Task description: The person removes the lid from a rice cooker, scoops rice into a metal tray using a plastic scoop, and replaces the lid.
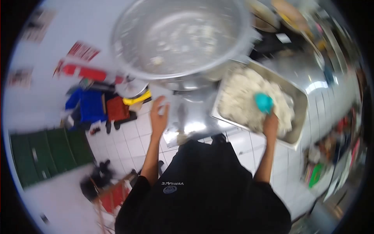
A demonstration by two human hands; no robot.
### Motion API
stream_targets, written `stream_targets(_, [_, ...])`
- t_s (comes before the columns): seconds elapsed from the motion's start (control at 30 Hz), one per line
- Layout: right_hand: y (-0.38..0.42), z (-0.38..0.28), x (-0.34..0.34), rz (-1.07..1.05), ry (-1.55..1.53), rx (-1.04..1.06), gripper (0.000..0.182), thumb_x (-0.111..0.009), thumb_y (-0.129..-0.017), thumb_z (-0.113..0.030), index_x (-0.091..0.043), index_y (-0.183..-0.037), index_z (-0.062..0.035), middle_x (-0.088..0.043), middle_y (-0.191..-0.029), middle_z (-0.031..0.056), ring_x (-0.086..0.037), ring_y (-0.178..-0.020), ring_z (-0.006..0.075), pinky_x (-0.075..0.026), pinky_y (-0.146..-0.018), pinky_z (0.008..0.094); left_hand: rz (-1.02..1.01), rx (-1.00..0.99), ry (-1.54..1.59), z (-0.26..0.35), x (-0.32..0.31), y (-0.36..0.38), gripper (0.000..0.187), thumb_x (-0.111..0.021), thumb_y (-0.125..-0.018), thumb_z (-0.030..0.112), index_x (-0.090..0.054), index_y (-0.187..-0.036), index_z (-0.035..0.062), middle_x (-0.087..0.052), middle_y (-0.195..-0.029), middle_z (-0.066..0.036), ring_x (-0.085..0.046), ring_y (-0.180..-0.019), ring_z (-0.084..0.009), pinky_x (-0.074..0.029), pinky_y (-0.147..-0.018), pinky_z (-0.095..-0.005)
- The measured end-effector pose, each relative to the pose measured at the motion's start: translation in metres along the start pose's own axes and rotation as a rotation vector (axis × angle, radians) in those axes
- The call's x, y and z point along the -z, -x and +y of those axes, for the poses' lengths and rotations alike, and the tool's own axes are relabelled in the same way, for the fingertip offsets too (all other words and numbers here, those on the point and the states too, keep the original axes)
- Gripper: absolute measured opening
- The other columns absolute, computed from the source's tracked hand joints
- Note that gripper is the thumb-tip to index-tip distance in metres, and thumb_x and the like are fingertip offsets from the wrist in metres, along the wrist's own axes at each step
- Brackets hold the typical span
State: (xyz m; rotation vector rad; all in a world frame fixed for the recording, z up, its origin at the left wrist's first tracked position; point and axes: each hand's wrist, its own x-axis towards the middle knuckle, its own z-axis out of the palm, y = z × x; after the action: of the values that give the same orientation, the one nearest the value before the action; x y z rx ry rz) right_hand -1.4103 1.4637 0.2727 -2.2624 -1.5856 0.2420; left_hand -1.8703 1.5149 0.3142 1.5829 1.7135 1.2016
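Black apron foremost; left hand open-fingered on steel counter below large steel bowl; right hand gripping teal scraper over white dough in metal tray.

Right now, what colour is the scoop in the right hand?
Teal scoop, right hand, over the rice tray; head view.

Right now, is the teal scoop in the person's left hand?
No, the teal scoop is in the right hand over the tray of white food, while the left hand rests on the metal table's edge.
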Motion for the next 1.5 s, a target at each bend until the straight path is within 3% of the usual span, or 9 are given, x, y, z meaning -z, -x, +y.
stream_targets(0.2, [0.0,-0.059,0.119,0.121,0.004,-0.152,0.041,-0.053,-0.09,-0.02,-0.054,-0.125,0.002,-0.063,-0.096,0.0284,-0.06,-0.09,0.0443,-0.047,-0.075,0.0482,0.063,0.217,0.02,-0.081,0.072,-0.003,0.016,-0.062,-0.09,0.012,-0.065,-0.104,0.0042,-0.063,-0.111,-0.009,-0.061,-0.1,-0.0197,-0.05,-0.084,-0.032])
stream_targets(0.33, [0.026,-0.021,0.016,0.009,0.292,-0.05,0.044,-0.055,-0.089,-0.019,-0.052,-0.127,0.0032,-0.062,-0.096,0.0287,-0.061,-0.088,0.0436,-0.047,-0.075,0.0486,0.168,0.236,-0.096,-0.208,0.13,-0.068,0.021,-0.065,-0.087,0.015,-0.064,-0.103,0.0016,-0.067,-0.096,-0.01,-0.065,-0.09,-0.0204,-0.051,-0.08,-0.0301])
stream_targets(0.5, [0.054,-0.152,0.103,0.373,0.244,-0.305,0.045,-0.051,-0.094,-0.019,-0.046,-0.132,0.0043,-0.051,-0.129,0.0274,-0.05,-0.121,0.0384,-0.039,-0.097,0.0396,0.113,0.094,-0.351,-0.412,0.156,-0.2,0.038,-0.067,-0.083,0.026,-0.06,-0.107,-0.003,-0.064,-0.105,-0.02,-0.061,-0.101,-0.0341,-0.047,-0.088,-0.0387])
stream_targets(0.53, [0.056,-0.197,0.124,0.426,0.102,-0.28,0.045,-0.049,-0.096,-0.02,-0.044,-0.134,0.0033,-0.059,-0.119,0.0225,-0.062,-0.102,0.0327,-0.047,-0.085,0.0373,0.058,0.043,-0.414,-0.431,0.159,-0.226,0.044,-0.067,-0.083,0.029,-0.058,-0.11,-0.004,-0.063,-0.107,-0.022,-0.059,-0.105,-0.0373,-0.046,-0.09,-0.0402])
stream_targets(0.6, [0.061,-0.298,0.146,0.437,0.017,-0.459,0.043,-0.047,-0.097,-0.019,-0.044,-0.134,0.0028,-0.062,-0.104,0.0154,-0.063,-0.078,0.0204,-0.05,-0.067,0.0311,-0.173,0.382,-0.531,-0.426,0.167,-0.263,0.054,-0.067,-0.081,0.029,-0.053,-0.12,-0.0054,-0.059,-0.114,-0.025,-0.054,-0.112,-0.0385,-0.043,-0.096,-0.0424])
stream_targets(0.7, [0.081,-0.357,0.136,0.446,-0.106,-0.484,0.04,-0.046,-0.097,-0.017,-0.044,-0.133,0.0015,-0.06,-0.093,0.0098,-0.054,-0.064,0.0102,-0.045,-0.055,0.0255,-0.098,0.318,-0.501,-0.483,0.145,-0.295,0.056,-0.066,-0.081,0.031,-0.05,-0.121,-0.0052,-0.059,-0.113,-0.026,-0.051,-0.114,-0.0408,-0.042,-0.097,-0.045])
stream_targets(1.07, [0.111,-0.41,0.099,0.525,0.012,-0.567,0.044,-0.051,-0.095,-0.019,-0.044,-0.133,0.0018,-0.052,-0.071,0.0039,-0.042,-0.051,0.0067,-0.036,-0.045,0.0254,-0.149,0.251,-0.435,-0.585,0.105,-0.34,0.054,-0.055,-0.088,0.049,-0.059,-0.095,-0.0039,-0.063,-0.09,-0.026,-0.061,-0.09,-0.0425,-0.046,-0.077,-0.0499])
stream_targets(1.33, [0.137,-0.398,0.108,0.698,-0.069,-0.673,0.04,-0.05,-0.097,-0.023,-0.047,-0.13,-0.0029,-0.045,-0.062,-0.001,-0.04,-0.045,0.0051,-0.033,-0.039,0.0238,0.122,0.069,-0.274,-0.38,0.237,-0.257,0.049,-0.053,-0.093,0.042,-0.058,-0.089,-0.0065,-0.06,-0.075,-0.025,-0.056,-0.068,-0.0392,-0.044,-0.065,-0.0449])
stream_targets(1.5, [0.139,-0.377,0.088,0.785,-0.138,-0.669,0.04,-0.048,-0.097,-0.025,-0.047,-0.13,-0.0027,-0.046,-0.061,0.0,-0.043,-0.044,0.0069,-0.034,-0.038,0.0254,0.091,-0.1,-0.071,-0.224,0.341,-0.297,0.037,-0.051,-0.097,0.031,-0.049,-0.084,-0.0034,-0.048,-0.065,-0.009,-0.044,-0.06,-0.0196,-0.039,-0.058,-0.0337])
